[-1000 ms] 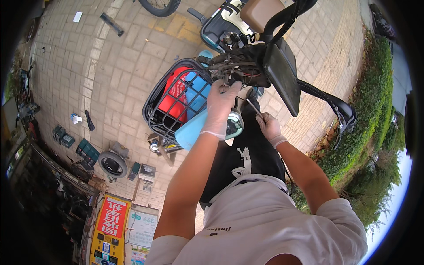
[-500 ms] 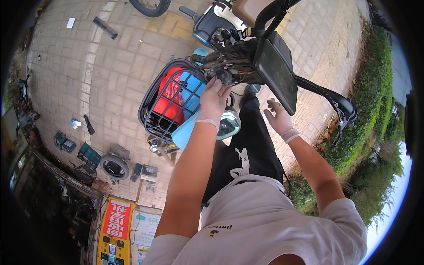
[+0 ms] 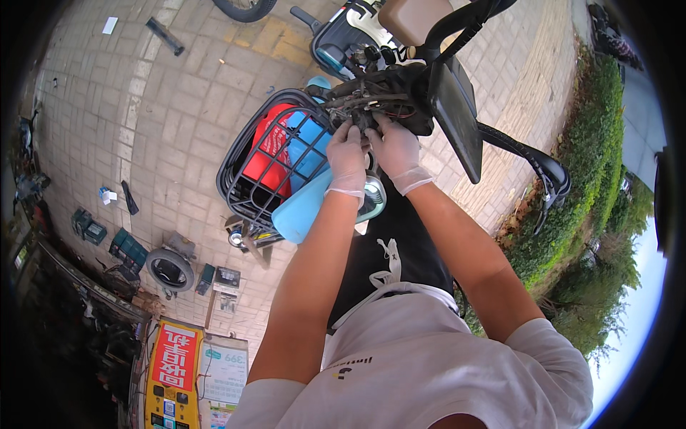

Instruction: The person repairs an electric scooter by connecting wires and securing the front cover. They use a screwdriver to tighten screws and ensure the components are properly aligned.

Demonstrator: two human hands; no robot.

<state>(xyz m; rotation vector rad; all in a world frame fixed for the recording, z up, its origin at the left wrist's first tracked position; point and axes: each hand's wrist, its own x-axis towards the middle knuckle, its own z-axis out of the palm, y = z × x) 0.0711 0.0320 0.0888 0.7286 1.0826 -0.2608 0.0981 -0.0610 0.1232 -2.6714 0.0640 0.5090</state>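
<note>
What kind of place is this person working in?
Probably an outdoor pavement repair spot for electric scooters. Both gloved hands, left hand and right hand, work in a scooter's exposed wiring, while a spare wheel and tools lie on the brick paving.

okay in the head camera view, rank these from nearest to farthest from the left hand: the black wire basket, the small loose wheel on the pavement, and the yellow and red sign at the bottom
1. Black wire basket: right beside the left hand, on its left side.
2. Small loose wheel: on the paving, lower left of the basket.
3. Yellow and red sign: at the bottom left edge, farthest.
</note>
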